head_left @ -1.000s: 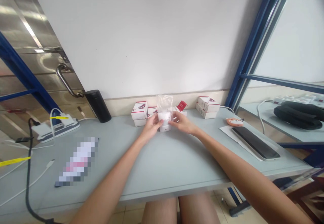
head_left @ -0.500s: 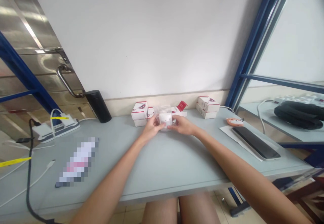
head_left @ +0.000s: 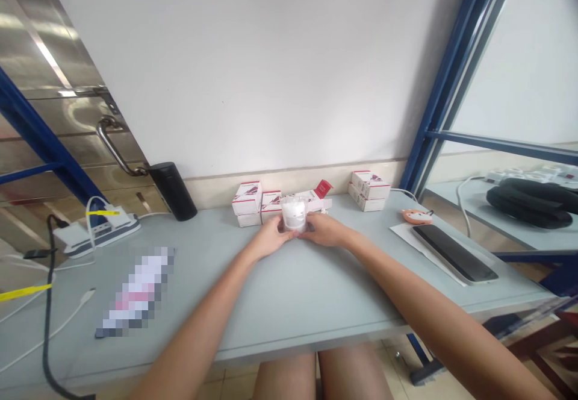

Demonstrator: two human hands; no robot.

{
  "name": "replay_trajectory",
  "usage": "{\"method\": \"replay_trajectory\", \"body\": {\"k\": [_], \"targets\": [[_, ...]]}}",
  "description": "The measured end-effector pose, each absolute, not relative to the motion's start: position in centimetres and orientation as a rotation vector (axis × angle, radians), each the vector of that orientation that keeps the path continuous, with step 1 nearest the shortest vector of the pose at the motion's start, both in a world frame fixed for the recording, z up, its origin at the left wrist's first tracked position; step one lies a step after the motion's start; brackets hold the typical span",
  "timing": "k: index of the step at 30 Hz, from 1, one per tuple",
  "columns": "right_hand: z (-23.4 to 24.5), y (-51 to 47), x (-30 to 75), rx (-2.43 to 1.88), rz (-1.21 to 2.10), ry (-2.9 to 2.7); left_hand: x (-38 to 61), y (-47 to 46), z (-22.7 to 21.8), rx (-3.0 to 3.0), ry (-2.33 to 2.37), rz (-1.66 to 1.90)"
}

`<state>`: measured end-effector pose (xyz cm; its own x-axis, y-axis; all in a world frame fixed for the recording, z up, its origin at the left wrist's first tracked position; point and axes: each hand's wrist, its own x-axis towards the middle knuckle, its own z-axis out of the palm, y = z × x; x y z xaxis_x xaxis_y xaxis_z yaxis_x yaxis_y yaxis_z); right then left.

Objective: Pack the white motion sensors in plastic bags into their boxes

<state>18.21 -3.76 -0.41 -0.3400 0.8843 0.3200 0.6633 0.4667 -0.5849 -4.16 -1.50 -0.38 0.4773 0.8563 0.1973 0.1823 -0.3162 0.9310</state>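
A white rounded object in clear plastic wrap [head_left: 295,214] is at the middle of the desk, between both hands; its exact kind is not clear. My left hand [head_left: 270,238] grips its lower left side, with the thumb across the front. From the right, my right hand [head_left: 327,230] holds the same object, thumb and fingers closed at its base. Just behind it lies an opened white carton with a red flap [head_left: 323,189]. To the left are a small white-and-red box [head_left: 271,201] and a stack of such boxes [head_left: 247,202].
Another pair of boxes [head_left: 369,191] stands by the wall at right. A phone [head_left: 454,253] lies on paper near an orange object [head_left: 416,216]. On the left are a black cylinder [head_left: 174,191], a power strip [head_left: 103,234], cables and a blurred-out item [head_left: 135,293].
The wrapped object has come down slightly towards the desk, and both hands now sit lower around its base. More of the boxes behind shows.
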Motion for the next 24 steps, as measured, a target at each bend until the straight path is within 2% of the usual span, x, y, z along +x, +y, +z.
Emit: {"method": "replay_trajectory", "body": {"k": [6, 12, 16, 24], "targets": [[0.0, -3.9, 18.2, -1.243, 0.415, -2.216, -3.6, -1.9, 0.8, 1.681, 0.919, 0.997], [1.4, -4.1, 17.5, -1.124, 0.499, -1.902, -3.7, -1.8, 2.5, 1.213, 0.703, 1.263], [2.2, -4.4, 17.3, -1.127, 0.566, -1.776, -3.8, -1.7, 2.9, 0.985, 0.603, 1.261], [2.2, -5.7, 15.9, -0.946, 1.194, -1.501, -3.4, -1.9, 2.6, 0.966, 0.565, 1.302]]}}
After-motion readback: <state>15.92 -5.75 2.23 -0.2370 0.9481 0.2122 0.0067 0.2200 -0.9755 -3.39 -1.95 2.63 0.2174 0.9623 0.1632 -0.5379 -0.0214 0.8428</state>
